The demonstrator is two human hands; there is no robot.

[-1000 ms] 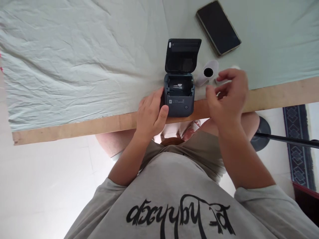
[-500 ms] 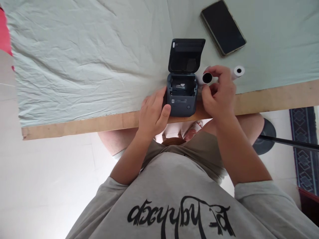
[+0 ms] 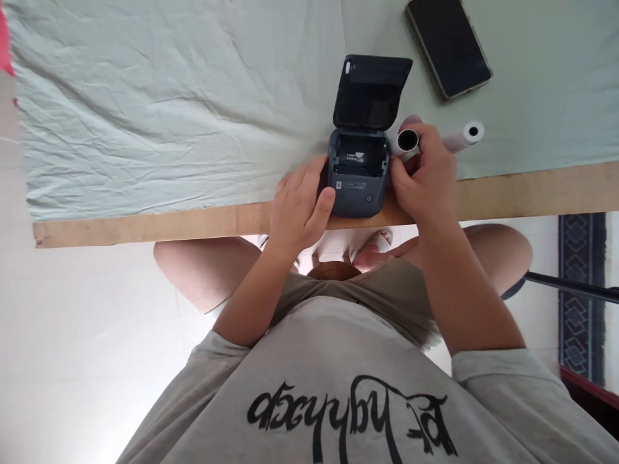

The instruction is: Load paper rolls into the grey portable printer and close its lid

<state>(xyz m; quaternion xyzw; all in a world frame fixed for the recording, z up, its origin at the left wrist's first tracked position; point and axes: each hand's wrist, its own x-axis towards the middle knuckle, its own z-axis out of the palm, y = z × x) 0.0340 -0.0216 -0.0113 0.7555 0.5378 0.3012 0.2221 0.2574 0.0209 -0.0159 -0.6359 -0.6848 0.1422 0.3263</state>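
A dark label printer stands at the table's front edge, its lid raised and its roll compartment exposed. Against the printer's left side rests my left hand, thumb on the near left corner and fingers along the side. My right hand grips a white paper roll with a dark core, just right of the printer; part of the roll is hidden by the fingers. A second, thinner white roll lies just beyond my right hand.
A black phone in a case lies at the back right on the pale green cloth. The wooden table edge runs in front, above my legs. A dark bar crosses at the lower right.
The view has shifted slightly. The gripped roll has tilted a little, showing more of its white side and end. My left hand stays on the printer.
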